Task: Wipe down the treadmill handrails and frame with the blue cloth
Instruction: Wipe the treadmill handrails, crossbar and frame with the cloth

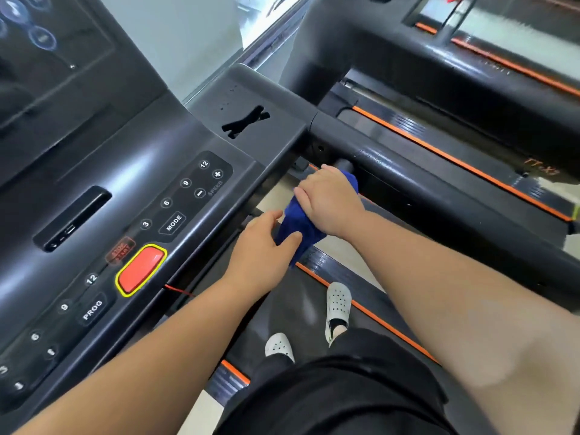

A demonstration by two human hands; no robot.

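Blue cloth [296, 226] beneath right hand [329, 200], left fingers [290, 239] around its lower end.

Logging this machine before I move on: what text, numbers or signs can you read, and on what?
"MODE" on the upper console button.
"PROG" on the lower console button.
"3", "6", "9", "12", "+", "-" and faint "SPEED" on the right key strip.
"12", "9", "6" on the left key strip.
Red label above the red button: blurred.
Orange lettering on the neighbouring treadmill: unreadable.
Screen icons: blurred.
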